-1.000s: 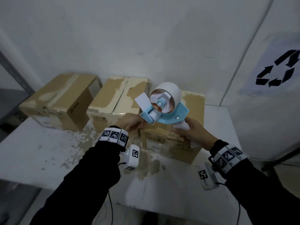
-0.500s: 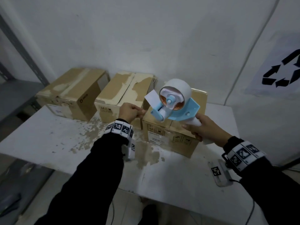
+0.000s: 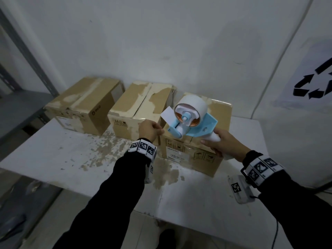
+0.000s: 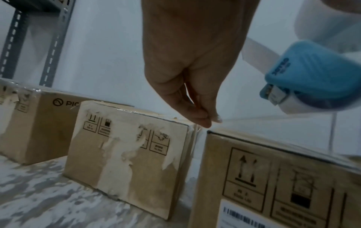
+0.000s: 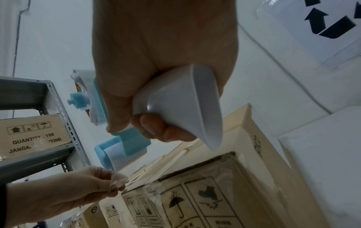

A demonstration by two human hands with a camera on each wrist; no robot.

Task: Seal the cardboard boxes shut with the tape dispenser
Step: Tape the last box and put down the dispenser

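A pale, bare wall [image 3: 161, 42] runs behind a white table [image 3: 206, 203] whose top is scuffed, with brown patches where the coating has flaked. To the left stands grey metal shelving [image 3: 21, 51] with slotted uprights; a printed carton [image 5: 33, 135] sits on one shelf. On the right wall hangs a white sheet with a black recycling symbol [image 3: 312, 85]. The light is dim and cool.

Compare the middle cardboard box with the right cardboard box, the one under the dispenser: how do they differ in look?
The middle brown cardboard box has large pale torn patches over its top and front; the right brown cardboard box looks cleaner, with a glossy, film-like top. The middle box's front symbols are partly torn away; the right box's symbols and barcode label are intact. Both stand on the white table, flaps down.
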